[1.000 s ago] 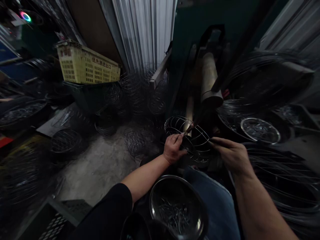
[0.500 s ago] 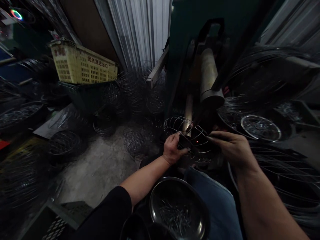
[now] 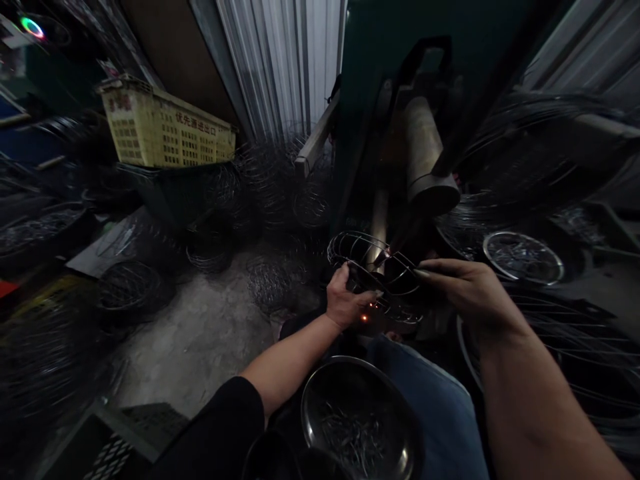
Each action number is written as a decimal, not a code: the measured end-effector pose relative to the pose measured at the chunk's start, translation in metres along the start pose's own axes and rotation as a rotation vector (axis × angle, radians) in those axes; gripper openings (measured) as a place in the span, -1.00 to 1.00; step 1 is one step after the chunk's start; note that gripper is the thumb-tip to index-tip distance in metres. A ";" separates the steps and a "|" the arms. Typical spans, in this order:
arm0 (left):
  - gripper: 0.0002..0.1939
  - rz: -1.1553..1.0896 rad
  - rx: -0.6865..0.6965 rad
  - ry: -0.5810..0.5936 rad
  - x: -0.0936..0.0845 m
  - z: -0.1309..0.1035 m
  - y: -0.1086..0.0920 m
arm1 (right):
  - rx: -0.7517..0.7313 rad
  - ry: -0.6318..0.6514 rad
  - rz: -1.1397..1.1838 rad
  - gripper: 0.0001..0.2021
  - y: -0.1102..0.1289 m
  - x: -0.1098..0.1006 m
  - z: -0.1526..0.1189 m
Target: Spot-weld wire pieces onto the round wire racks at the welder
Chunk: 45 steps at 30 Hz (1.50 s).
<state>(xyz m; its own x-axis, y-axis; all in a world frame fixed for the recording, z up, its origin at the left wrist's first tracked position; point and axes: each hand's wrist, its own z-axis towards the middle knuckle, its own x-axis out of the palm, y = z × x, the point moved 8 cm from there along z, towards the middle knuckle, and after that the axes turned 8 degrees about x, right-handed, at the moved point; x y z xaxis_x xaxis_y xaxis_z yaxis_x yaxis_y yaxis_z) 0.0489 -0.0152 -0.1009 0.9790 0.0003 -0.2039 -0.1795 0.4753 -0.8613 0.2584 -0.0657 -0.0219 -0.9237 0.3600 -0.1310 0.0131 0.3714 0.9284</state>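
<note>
A round wire basket [image 3: 361, 236] is held tilted at the welding machine, around its pale lower rod [image 3: 379, 230]. My left hand [image 3: 344, 300] grips the near left side of the basket, thumb and fingers closed on its wires. At the basket's right side, the fingertips of my right hand [image 3: 465, 287] pinch a thin wire; I cannot tell whether it is loose or part of the basket. A small glow shows at the rod's tip, where wires meet, and orange sparks [image 3: 365, 318] fall beside my left hand. Above hangs the machine's thick cylinder [image 3: 425, 143].
A metal bowl [image 3: 360, 383] with short wire pieces [image 3: 353, 433] sits by my lap. Another round dish of metal bits [image 3: 525, 257] stands at right. A yellow crate [image 3: 170, 133] rests on a dark bin at left. Wire baskets [image 3: 273, 283] lie stacked on the floor.
Sparks have appeared beneath my left hand, and a glow shows at the rod's tip. The basket has tilted slightly; both hands keep their grip.
</note>
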 end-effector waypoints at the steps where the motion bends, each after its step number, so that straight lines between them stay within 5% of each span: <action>1: -0.18 -0.019 -0.022 -0.001 0.001 0.000 0.001 | 0.008 0.002 -0.004 -0.56 0.001 0.001 0.002; 8: -0.31 -0.262 -0.236 0.020 0.014 -0.008 0.007 | 0.060 0.139 0.041 -0.50 -0.013 -0.014 -0.007; 17: -0.44 -0.482 -0.433 -0.041 0.017 -0.009 0.010 | 0.023 0.048 0.032 -0.60 0.004 0.001 -0.003; 24: -0.46 -0.589 -0.464 -0.049 0.024 -0.014 0.016 | 0.157 0.127 0.047 -0.59 -0.031 -0.026 -0.016; 31: -0.51 -0.706 -0.583 -0.209 0.020 -0.013 0.022 | 0.072 0.026 0.042 -0.62 0.002 0.000 -0.003; 40: -0.47 -0.752 -0.777 -0.170 0.027 -0.023 0.019 | 0.127 0.078 0.079 -0.60 -0.010 -0.014 -0.012; 45: -0.56 -0.793 -0.839 -0.178 0.028 -0.025 0.023 | 0.030 -0.012 0.051 -0.60 0.008 -0.002 -0.004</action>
<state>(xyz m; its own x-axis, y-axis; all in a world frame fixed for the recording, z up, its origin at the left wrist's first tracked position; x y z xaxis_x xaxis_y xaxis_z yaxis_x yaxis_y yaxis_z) 0.0696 -0.0261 -0.1382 0.8330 0.1190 0.5403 0.5461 -0.3334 -0.7685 0.2590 -0.0669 -0.0128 -0.9168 0.3896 -0.0877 0.0720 0.3773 0.9233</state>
